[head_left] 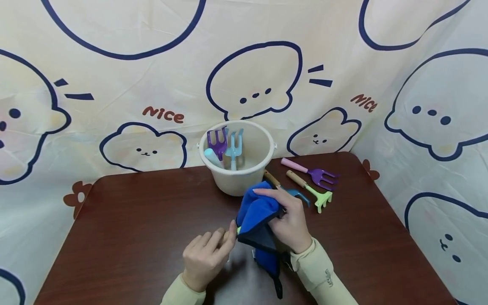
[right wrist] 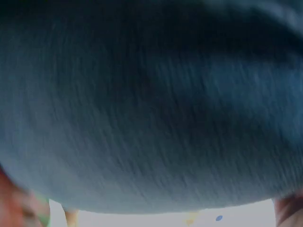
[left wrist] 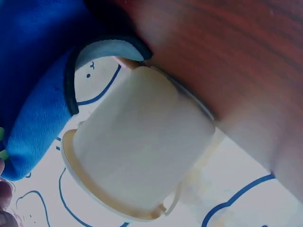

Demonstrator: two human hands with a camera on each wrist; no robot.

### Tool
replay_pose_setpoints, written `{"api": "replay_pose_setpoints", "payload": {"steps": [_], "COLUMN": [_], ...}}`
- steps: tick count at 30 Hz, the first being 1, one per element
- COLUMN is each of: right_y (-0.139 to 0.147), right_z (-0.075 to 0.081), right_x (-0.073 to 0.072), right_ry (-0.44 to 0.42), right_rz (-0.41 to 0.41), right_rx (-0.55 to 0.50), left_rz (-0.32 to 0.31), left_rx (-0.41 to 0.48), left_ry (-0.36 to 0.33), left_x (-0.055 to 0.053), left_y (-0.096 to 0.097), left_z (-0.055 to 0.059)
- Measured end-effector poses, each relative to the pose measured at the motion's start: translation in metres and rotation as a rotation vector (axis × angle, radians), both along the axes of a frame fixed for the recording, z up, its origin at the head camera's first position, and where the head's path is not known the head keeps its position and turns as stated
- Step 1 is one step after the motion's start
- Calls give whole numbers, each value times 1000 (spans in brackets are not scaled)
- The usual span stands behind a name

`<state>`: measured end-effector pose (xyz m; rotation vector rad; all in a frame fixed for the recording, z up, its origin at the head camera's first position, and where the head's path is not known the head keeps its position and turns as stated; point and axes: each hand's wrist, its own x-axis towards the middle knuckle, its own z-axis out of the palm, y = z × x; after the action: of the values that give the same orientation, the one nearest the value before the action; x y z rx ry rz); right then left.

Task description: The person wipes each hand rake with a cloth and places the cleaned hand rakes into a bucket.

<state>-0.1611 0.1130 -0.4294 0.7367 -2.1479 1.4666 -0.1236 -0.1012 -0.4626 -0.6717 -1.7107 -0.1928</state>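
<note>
My right hand [head_left: 291, 218] grips a blue cloth [head_left: 259, 205] with dark edging and a dark grey reverse side, thumb on top. The cloth hangs folded over the table's middle, in front of the bucket. At its left edge, my left hand [head_left: 209, 254] has its fingers curled, with the index finger pointing at the cloth. Between that fingertip and the cloth shows a bit of a light green tool [head_left: 239, 230]; the cloth and fingers hide the rest, so its kind is unclear. In the right wrist view, the grey side of the cloth [right wrist: 151, 132] fills nearly everything.
Behind the cloth stands a cream bucket [head_left: 238, 180] holding a purple fork [head_left: 218, 146] and a light blue fork [head_left: 234, 148]. To its right lie a pink-handled purple fork [head_left: 320, 176], a green rake [head_left: 322, 198] and a blue tool [head_left: 297, 194] on the brown table [head_left: 133, 220].
</note>
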Motion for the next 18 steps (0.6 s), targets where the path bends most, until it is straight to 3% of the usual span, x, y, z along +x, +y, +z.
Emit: {"api": "replay_pose_setpoints", "payload": {"steps": [7,14,18], "right_y": [-11,-18,-22], "right_z": [-11,-23,-26], "right_x": [-6,-5,-5], "right_ry": [-70,67,115], "right_rz": [25,-75,-71], "right_rx": [-124,-84,-80], "left_rz": [31,51,99], "left_rx": [56,118,177], "left_ry": [-97,-182,-213], "left_x": [-3,-6,-11], "left_y": [-7,-12,-22], "left_z": [-7,-12,-11]}}
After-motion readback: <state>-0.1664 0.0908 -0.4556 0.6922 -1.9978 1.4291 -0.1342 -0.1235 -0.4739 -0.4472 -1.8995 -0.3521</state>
